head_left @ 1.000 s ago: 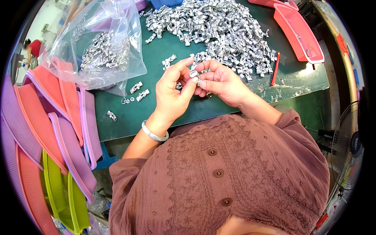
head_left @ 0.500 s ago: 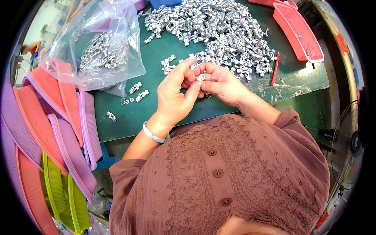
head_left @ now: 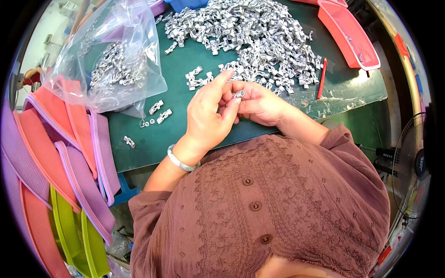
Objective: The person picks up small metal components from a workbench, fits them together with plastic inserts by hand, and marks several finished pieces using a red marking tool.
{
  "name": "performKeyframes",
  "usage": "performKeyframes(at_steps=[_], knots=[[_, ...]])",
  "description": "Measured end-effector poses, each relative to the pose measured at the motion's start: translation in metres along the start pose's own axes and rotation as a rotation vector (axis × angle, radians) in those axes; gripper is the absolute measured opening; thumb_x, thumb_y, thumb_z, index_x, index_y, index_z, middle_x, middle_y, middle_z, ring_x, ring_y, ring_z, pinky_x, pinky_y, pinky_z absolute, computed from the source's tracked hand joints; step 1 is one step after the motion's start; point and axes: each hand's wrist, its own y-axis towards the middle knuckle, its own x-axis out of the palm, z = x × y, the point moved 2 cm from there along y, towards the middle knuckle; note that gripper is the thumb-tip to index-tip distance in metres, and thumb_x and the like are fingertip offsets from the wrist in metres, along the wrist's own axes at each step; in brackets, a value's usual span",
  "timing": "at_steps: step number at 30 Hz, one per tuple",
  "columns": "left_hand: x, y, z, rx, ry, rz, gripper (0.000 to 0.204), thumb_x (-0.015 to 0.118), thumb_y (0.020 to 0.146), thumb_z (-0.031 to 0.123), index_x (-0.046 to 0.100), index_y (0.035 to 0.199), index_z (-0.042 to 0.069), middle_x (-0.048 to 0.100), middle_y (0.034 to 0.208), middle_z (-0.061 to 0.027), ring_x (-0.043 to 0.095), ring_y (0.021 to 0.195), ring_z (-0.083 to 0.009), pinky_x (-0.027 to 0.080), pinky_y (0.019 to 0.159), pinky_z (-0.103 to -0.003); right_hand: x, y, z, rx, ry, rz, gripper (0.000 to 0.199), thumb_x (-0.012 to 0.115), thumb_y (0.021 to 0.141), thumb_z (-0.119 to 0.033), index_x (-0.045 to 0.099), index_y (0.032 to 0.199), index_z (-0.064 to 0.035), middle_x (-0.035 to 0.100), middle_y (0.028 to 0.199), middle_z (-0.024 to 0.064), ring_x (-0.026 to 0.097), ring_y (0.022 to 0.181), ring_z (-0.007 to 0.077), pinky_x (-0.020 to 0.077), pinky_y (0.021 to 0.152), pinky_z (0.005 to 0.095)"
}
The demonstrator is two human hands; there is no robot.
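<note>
Near the table's front edge my two hands meet around a small silvery metal part (head_left: 239,93), ringed like a stack of loops. My left hand (head_left: 207,110), a pale bangle (head_left: 178,159) at its wrist, pinches it with thumb and fingers, the index finger raised. On the other side my right hand (head_left: 260,103) has its thumb and curled fingers closed on the same part. Its far end is hidden among the fingers. Just beyond the hands lies a large heap of similar grey metal pieces (head_left: 259,41), with a few set apart (head_left: 197,78) at its near left.
A clear plastic bag (head_left: 143,69) of metal parts stands at the left of the green table (head_left: 181,125). Several loose pieces (head_left: 160,113) lie before it. Pink, purple and green mesh baskets (head_left: 83,185) are stacked at left. A red pencil (head_left: 322,78) and pink basket (head_left: 345,34) lie right.
The metal part has turned between my fingers, from an oval face to its ringed side. Both hands stay together in nearly the same place; the whole view has shifted slightly.
</note>
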Motion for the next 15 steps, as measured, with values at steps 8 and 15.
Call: performKeyframes(at_steps=[8, 15], knots=[[0.0010, 0.0015, 0.0059, 0.156, 0.136, -0.032, 0.054, 0.064, 0.068, -0.007, 0.049, 0.119, 0.004, 0.056, 0.072, -0.0047, 0.055, 0.060, -0.0128, 0.047, 0.054, -0.023, -0.0006, -0.0009, -0.0001, -0.023, -0.006, -0.005, 0.029, 0.048, 0.078, 0.007, 0.050, 0.105, -0.0043, 0.054, 0.100, 0.0066, 0.054, 0.087, 0.0142, 0.0431, 0.067, 0.0255], [0.0028, 0.0025, 0.0056, 0.134, 0.171, -0.026, 0.024, 0.062, 0.068, -0.001, 0.060, 0.092, 0.003, 0.054, 0.070, -0.0067, 0.054, 0.060, -0.0217, 0.045, 0.055, -0.031, 0.0024, -0.0018, 0.0010, 0.019, 0.014, 0.029, 0.027, 0.051, 0.080, 0.004, 0.050, 0.106, -0.0029, 0.057, 0.095, 0.0068, 0.055, 0.081, 0.0131, 0.0448, 0.068, 0.0254]])
